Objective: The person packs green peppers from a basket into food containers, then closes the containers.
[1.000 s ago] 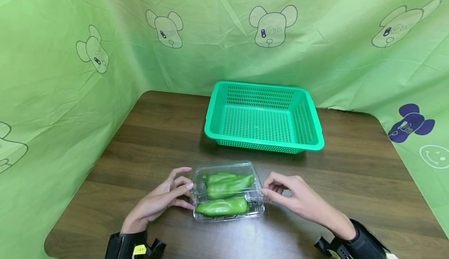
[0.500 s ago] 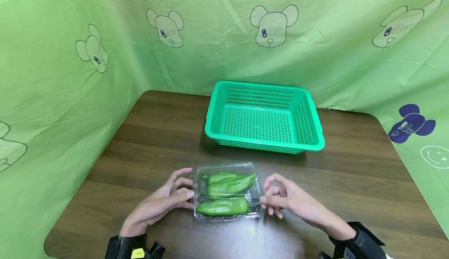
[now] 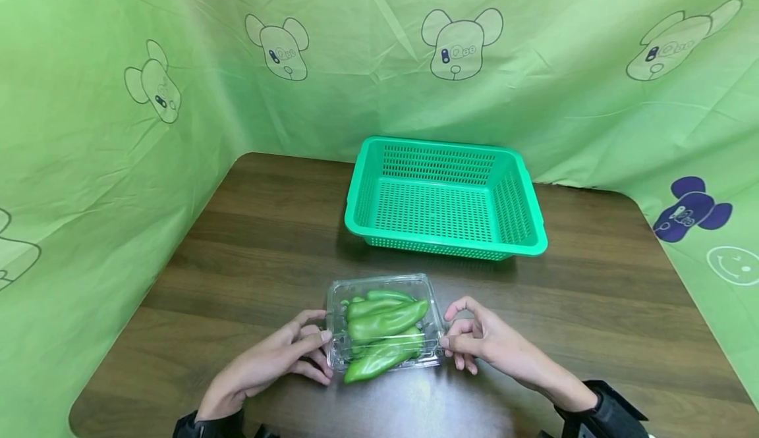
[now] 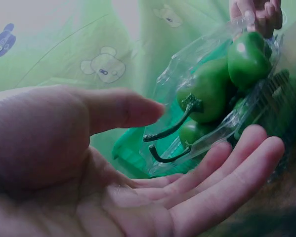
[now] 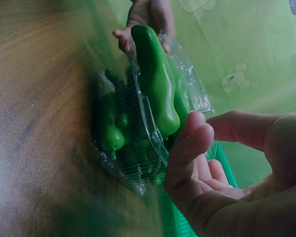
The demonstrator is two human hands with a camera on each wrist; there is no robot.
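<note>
A clear plastic clamshell box (image 3: 379,284) of green peppers (image 3: 385,319) sits at the near middle of the wooden table, held between my hands. My left hand (image 3: 317,346) holds its left end, thumb on top and fingers (image 4: 236,153) under the plastic (image 4: 187,59). My right hand (image 3: 453,334) pinches the right end, fingers (image 5: 187,143) curled at the box edge (image 5: 197,96). One pepper (image 3: 370,365) lies slanted and pokes past the box's front-left corner. Both wrist views show the peppers (image 4: 212,89) (image 5: 155,84) inside the tilted box.
An empty green slotted basket (image 3: 445,248) stands just behind the box, mid-table. Bare brown tabletop (image 3: 255,240) lies to the left and right. Green printed cloth (image 3: 118,161) walls in the table on the left, back and right.
Both hands have closed in on the box ends and tilted it. The peppers have shifted, and the front one now lies slanted and sticks out at the front-left corner.
</note>
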